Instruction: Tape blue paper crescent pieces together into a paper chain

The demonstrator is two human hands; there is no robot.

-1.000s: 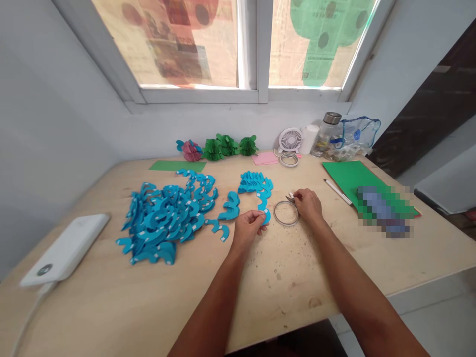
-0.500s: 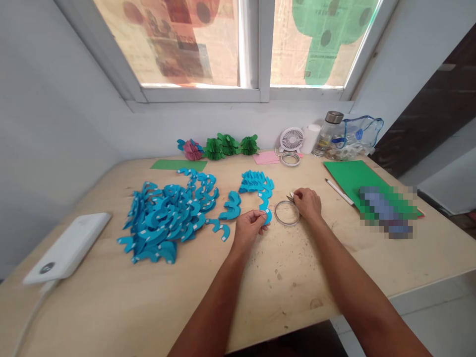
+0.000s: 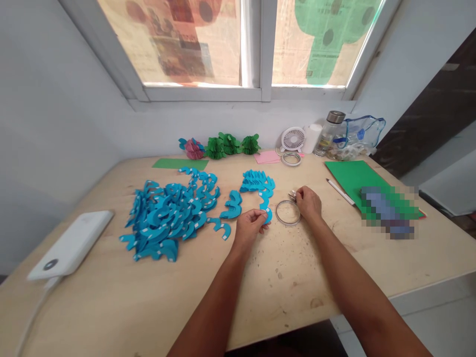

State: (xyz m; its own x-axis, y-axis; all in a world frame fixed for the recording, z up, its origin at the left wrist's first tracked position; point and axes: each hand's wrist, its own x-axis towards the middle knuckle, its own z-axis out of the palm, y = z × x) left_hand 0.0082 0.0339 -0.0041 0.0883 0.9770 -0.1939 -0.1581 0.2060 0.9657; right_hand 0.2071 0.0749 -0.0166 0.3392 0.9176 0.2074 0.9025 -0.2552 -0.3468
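Toward the upper right of the frame, a clear bottle (image 3: 326, 139) with a metal cap stands beside a transparent blue-trimmed bag (image 3: 366, 131); what fills the bag is too indistinct to name. Near the centre, the left hand (image 3: 250, 227) pinches an arch-shaped blue paper piece (image 3: 268, 216) between thumb and fingers, the piece jutting from the right side of the grip. Its upper end meets more blue arches leading up to a fanned row (image 3: 258, 181). Right of centre, the right hand (image 3: 309, 202) has its fingertips closed on a small object (image 3: 292, 195), too small to identify, above the edge of a narrow tape roll (image 3: 288, 224). A heap of blue cutouts (image 3: 167, 213) covers the wooden table (image 3: 275, 297) left of centre; a white power bank (image 3: 70, 245) lies at lower left, green paper sheets (image 3: 347, 173) at right. Papered window panes (image 3: 178, 44) fill the upper frame above a pale wall (image 3: 156, 129).
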